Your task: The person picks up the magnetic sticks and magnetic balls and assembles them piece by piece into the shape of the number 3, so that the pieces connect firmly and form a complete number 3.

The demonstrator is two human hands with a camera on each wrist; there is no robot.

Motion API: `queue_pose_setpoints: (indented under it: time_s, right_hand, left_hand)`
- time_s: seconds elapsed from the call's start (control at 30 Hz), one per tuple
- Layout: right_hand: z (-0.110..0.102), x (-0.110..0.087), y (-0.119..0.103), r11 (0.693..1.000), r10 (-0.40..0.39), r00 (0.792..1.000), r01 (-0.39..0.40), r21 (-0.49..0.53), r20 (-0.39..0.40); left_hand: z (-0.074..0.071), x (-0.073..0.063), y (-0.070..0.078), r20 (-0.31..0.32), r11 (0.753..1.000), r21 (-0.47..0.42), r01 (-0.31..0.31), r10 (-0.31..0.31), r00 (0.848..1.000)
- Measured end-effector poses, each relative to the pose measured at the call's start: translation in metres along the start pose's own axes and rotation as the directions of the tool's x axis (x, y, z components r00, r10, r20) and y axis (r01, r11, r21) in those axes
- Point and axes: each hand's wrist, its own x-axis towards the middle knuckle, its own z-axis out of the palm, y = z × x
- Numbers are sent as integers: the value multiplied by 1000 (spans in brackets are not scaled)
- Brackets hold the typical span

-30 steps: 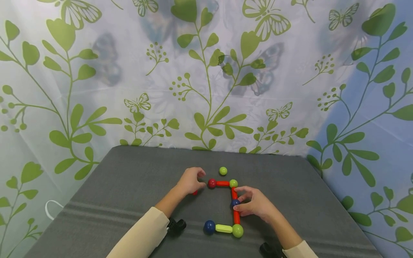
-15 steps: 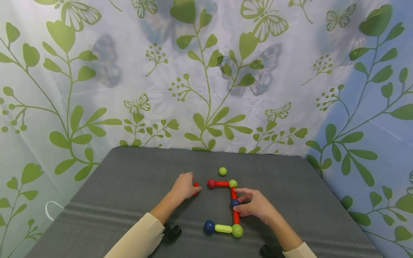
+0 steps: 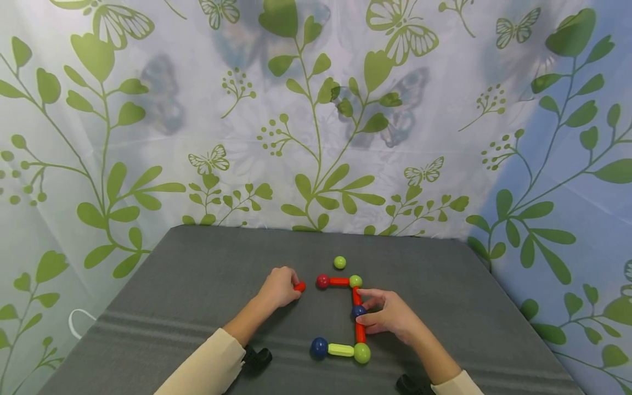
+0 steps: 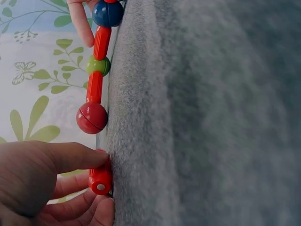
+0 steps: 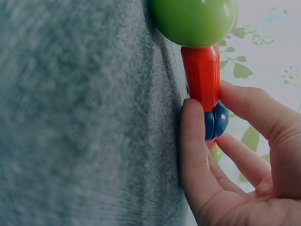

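Between thumb and fingers, my left hand (image 3: 277,288) pinches a short red magnetic rod (image 3: 300,286); a silver magnet shows in its end in the left wrist view. To its right lies a joined chain of magnetic rods and balls. The chain runs from a red ball (image 3: 323,281) along a red rod (image 3: 339,281) to a green ball (image 3: 355,281), then down past a blue ball (image 3: 357,312) to a larger green ball (image 3: 362,353). From there a yellow-green rod (image 3: 340,350) reaches a dark blue ball (image 3: 319,348). My right hand (image 3: 392,314) grips the chain around the blue ball and adjoining red rod (image 5: 201,77).
Behind the chain, a loose green ball (image 3: 339,263) sits on the grey cloth-covered table (image 3: 227,258). A curtain (image 3: 237,120) printed with leaves and butterflies hangs at the back and sides. A white loop (image 3: 79,321) shows by the left edge.
My left hand has moved left from near the red ball and picked up the loose red rod, which is now turned in the fingers. The right hand keeps its hold on the chain.
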Motion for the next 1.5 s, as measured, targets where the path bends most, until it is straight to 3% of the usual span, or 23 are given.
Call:
queue_pose_setpoints:
  time_s: [0.13, 0.27, 0.5, 0.63, 0.87, 1.3, 1.5]
  right_hand:
    - [2, 0, 0, 1000, 16, 1000, -16, 22, -5]
    - [4, 0, 0, 999, 19, 1000, -18, 27, -13]
    - [5, -1, 0, 1000, 7, 1000, -7, 18, -12]
    - [6, -1, -1, 1000, -1, 1000, 1, 25, -5]
    - [7, 0, -1, 1000, -7, 1000, 7, 28, -5]
    - [7, 2, -1, 999, -19, 1000, 19, 27, -5]
    - [7, 4, -1, 999, -22, 1000, 22, 32, 5]
  left_hand:
    - [0, -4, -1, 37, 999, -21, -33, 33, 999]
    - [1, -11, 2, 74, 992, -77, -104, 110, 991]
    - [6, -17, 15, 116, 959, -130, -253, 268, 956]
    - [9, -17, 24, 147, 942, -152, -301, 322, 935]
    - [16, -10, 34, 219, 941, -148, -303, 330, 918]
    - [27, 0, 49, 281, 924, -159, -346, 379, 882]
    - [27, 0, 54, 300, 929, -155, -337, 369, 880]
